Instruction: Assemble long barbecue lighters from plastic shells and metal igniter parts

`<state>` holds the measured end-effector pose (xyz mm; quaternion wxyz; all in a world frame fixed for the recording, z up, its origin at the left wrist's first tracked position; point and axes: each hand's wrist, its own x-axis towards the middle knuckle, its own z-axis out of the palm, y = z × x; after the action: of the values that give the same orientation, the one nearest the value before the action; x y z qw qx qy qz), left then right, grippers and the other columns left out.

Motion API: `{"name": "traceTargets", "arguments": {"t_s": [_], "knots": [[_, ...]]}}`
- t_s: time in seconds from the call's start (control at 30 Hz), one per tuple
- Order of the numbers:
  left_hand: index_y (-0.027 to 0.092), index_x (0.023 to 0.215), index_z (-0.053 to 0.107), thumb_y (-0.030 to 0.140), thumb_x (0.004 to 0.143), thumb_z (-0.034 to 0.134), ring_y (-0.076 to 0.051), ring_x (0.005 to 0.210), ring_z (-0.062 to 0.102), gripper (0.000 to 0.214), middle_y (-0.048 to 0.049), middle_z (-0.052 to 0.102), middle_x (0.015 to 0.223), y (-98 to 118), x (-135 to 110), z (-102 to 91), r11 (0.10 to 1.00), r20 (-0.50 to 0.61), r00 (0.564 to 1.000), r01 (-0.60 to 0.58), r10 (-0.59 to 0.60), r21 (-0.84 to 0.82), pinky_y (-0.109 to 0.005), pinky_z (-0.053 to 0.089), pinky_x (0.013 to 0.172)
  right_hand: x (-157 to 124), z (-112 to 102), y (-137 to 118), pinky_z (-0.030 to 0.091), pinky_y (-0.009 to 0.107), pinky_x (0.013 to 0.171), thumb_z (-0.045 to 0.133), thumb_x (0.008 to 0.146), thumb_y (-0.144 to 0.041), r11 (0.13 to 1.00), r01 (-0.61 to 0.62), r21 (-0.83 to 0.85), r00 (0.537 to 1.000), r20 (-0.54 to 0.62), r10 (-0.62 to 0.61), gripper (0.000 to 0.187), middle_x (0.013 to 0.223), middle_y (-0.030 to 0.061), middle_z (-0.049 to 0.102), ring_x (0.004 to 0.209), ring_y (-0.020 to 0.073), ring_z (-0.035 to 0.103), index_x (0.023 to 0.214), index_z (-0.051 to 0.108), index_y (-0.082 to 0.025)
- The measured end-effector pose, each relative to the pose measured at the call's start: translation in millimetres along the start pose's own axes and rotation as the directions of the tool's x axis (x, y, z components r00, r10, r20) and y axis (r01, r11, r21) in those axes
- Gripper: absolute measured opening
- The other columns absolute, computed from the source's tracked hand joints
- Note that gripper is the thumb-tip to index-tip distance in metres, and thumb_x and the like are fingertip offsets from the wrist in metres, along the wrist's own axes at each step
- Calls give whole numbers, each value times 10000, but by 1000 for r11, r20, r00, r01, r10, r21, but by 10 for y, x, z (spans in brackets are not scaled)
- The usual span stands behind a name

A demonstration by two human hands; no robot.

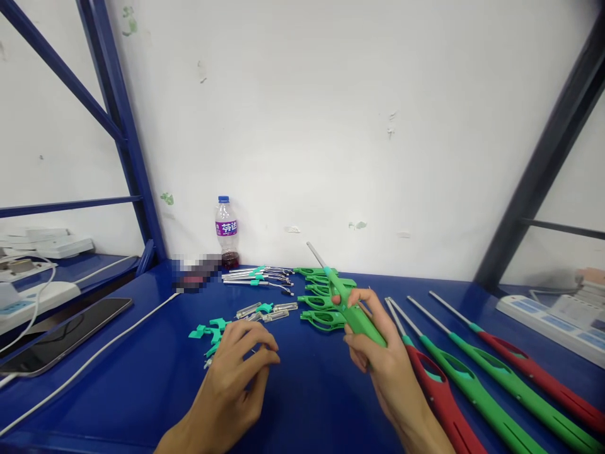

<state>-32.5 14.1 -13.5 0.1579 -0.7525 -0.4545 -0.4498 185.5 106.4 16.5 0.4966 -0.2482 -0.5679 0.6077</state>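
My right hand (380, 343) is wrapped around the green handle of a long-nosed gas lighter (362, 318), its metal tube tilted up and to the left. My left hand (234, 372) is at the lower left, fingers curled and tips close together. Whatever they hold, if anything, is too small or hidden. Just beyond it lie small teal plastic parts (218, 323) and clear fuel tanks (276, 315). Green handle shells (324, 320) form a column behind the held lighter. Farther back is a bundle of metal tubes with wires (253, 275).
Red and green lighters (491, 378) lie side by side at the right. A drink bottle (227, 236) stands by the wall. At left are a phone (66, 334) and a white cable (108, 347). Power strips (558, 321) flank the blue table (302, 403), between blue metal posts (125, 139).
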Motion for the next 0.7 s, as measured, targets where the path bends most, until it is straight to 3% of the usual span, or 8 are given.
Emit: {"name": "traceTargets", "arguments": {"t_s": [0.7], "knots": [[215, 870, 595, -40, 948, 434, -190, 934, 574, 312, -13, 677, 919, -1, 36, 7, 998, 102, 993, 65, -67, 16, -367, 445, 869, -45, 6, -54, 212, 234, 453, 651, 814, -177, 998, 50, -37, 999, 1, -50, 218, 1231, 1, 601, 507, 25, 272, 907, 466, -244]]}}
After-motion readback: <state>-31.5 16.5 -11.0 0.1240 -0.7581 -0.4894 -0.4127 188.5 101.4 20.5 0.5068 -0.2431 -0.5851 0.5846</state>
